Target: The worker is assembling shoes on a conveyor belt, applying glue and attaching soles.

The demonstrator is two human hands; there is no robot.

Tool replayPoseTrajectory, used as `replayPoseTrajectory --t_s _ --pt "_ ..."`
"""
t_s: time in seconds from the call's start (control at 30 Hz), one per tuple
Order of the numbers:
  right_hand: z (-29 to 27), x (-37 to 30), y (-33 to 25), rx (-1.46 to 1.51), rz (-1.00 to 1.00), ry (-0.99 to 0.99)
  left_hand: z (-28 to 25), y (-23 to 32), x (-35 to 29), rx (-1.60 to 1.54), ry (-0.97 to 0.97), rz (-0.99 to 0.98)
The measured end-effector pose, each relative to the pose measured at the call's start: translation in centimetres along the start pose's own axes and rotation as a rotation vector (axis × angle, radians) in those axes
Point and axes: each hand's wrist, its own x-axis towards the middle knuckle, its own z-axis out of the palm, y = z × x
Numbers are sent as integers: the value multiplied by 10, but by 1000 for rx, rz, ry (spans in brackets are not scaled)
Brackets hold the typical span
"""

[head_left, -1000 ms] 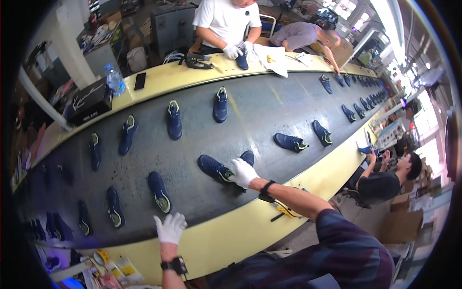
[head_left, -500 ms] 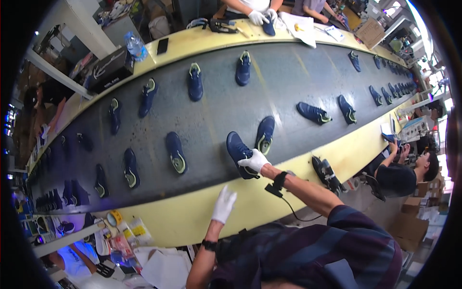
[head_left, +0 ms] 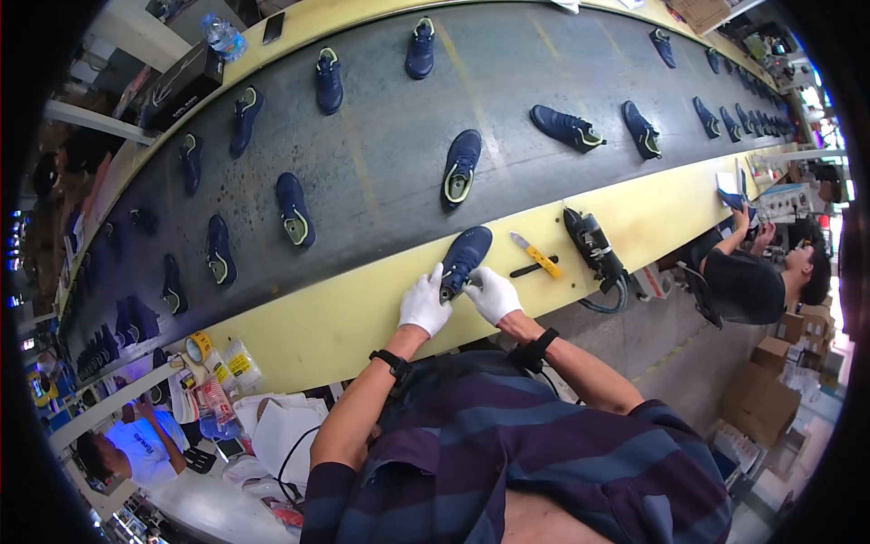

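Note:
A dark blue sneaker (head_left: 468,248) with a pale green lining rests over the yellow ledge in front of me, toe pointing away. My white-gloved left hand (head_left: 425,303) is closed on the left of its heel. On the other side my right hand (head_left: 495,296), also gloved in white, pinches the edge of the shoe's opening. The fingertips inside the opening are partly hidden. To the right of the shoe lie a yellow-handled utility knife (head_left: 538,254) and a thin black pen-like tool (head_left: 533,267).
Beyond the ledge (head_left: 344,320) runs a dark conveyor belt (head_left: 381,181) carrying several more blue sneakers, the closest one (head_left: 462,168) just past my shoe. A black clamp-like device (head_left: 594,247) stands on the ledge at right. Plastic bags and papers (head_left: 272,426) lie at lower left. A co-worker (head_left: 748,272) sits at right.
The sneaker has come off the belt's edge toward me, over the ledge. My left hand, empty before, now grips it too. My view has tilted down, exposing the knife and black tool.

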Motion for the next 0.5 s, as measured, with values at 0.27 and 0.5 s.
replayPoseTrajectory --t_s 0.27,0.5 --pt "13 25 -54 -579 -242 -224 9 -3 2 -331 -64 -6" --pt "48 56 -48 -551 -10 -334 19 -2 -6 -98 -110 -150"
